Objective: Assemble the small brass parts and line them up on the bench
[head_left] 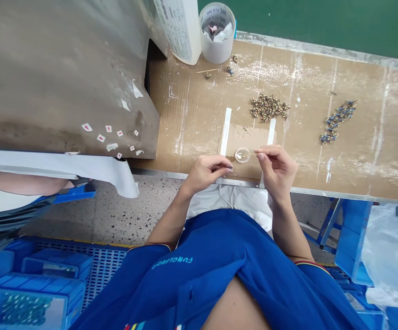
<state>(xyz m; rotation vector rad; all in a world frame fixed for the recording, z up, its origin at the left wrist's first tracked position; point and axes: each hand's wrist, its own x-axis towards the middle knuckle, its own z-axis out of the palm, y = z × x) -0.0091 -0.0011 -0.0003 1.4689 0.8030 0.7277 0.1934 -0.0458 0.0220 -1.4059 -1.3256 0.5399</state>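
Observation:
My right hand [277, 167] pinches a thin wooden stick [250, 155] whose tip reaches into a small round clear dish [242, 155] near the front edge of the cardboard-covered bench [357, 151]. My left hand [207, 171] is closed in a pinch just left of the dish, holding something too small to make out. Farther back lie a pile of small brass-coloured parts [268, 108] and, to the right, a pile of small blue-tipped parts [338, 120].
A white plastic cup [217, 33] and a white box [181, 27] stand at the back. Two white tape strips [225, 131] flank the dish. A grey metal housing [64, 78] fills the left. Blue crates [30, 288] sit on the floor; another person's arm [16, 182] is at left.

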